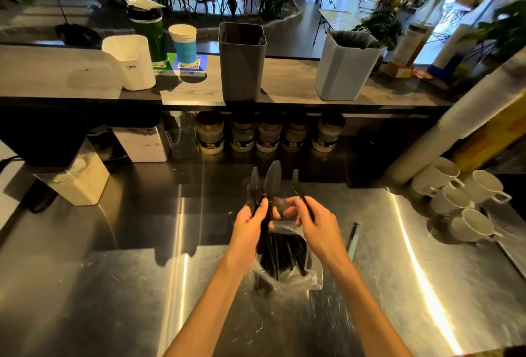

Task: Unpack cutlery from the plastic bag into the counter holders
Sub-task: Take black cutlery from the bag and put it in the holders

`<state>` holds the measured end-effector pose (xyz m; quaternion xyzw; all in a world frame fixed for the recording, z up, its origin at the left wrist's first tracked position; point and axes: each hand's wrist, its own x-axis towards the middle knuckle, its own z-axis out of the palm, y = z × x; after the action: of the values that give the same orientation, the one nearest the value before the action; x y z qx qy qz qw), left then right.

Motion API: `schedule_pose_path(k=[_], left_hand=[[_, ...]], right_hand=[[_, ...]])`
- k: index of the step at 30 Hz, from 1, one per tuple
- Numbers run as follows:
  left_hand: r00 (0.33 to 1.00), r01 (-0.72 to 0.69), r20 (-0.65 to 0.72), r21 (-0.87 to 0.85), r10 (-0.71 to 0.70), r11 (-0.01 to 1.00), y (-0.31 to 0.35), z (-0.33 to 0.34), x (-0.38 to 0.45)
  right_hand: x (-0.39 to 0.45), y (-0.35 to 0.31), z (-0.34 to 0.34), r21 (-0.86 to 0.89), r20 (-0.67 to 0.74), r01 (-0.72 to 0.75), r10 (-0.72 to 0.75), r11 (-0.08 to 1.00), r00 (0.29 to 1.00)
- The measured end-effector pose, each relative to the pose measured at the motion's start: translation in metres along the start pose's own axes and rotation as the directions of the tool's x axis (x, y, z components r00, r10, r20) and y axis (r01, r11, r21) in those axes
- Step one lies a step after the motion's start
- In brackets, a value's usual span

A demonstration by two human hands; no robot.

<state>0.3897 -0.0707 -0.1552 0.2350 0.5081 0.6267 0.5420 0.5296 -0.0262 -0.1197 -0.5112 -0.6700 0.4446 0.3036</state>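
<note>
Both hands were raised over the steel worktop (pixel 113 285), just above the mouth of the clear plastic bag (pixel 299 279), which lay near the person at the centre and held many more black handles (pixel 284 254). On the left, the left hand (pixel 250 223) had its fingers curled round a small bunch of black plastic cutlery, spoons (pixel 271 178) as far as the bowls showed, their heads fanned out toward the far side. On the right, the right hand (pixel 310 220) pinched a single black fork (pixel 297 186) by its handle, tines pointing away. By my reading, the step in hand was sorting: pieces were out of the bag and being split by type before going to a holder. On the far raised shelf stood the likely holders, from left to right a white container (pixel 129 63), a dark grey bin (pixel 242 63) and a pale grey bin (pixel 345 67) with dark items already showing at its rim. The next move would call for a reach up and away over the jars (pixel 267 134) under the shelf, lowering each kind handle-first into its own holder. Which holder takes which piece I could not tell.
</note>
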Motion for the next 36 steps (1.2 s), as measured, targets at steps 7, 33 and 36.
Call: schedule_pose_path(k=[7, 33, 36], left_hand=[[0.991, 0.033, 0.124, 0.109, -0.046, 0.994, 0.009, 0.004, -0.006], [0.986, 0.071, 0.14, 0.157, -0.094, 0.985, 0.02, -0.016, -0.005], [0.997, 0.036, -0.081, 0.264, -0.015, 0.964, 0.012, -0.028, 0.003]], right_hand=[[0.02, -0.013, 0.002, 0.168, -0.022, -0.035, 0.039, 0.985, 0.999], [0.049, -0.018, -0.018, 0.378, -0.091, -0.049, 0.09, 0.924, 0.992], [0.053, -0.016, -0.018, 0.355, -0.2, -0.021, 0.098, 0.935, 0.975]])
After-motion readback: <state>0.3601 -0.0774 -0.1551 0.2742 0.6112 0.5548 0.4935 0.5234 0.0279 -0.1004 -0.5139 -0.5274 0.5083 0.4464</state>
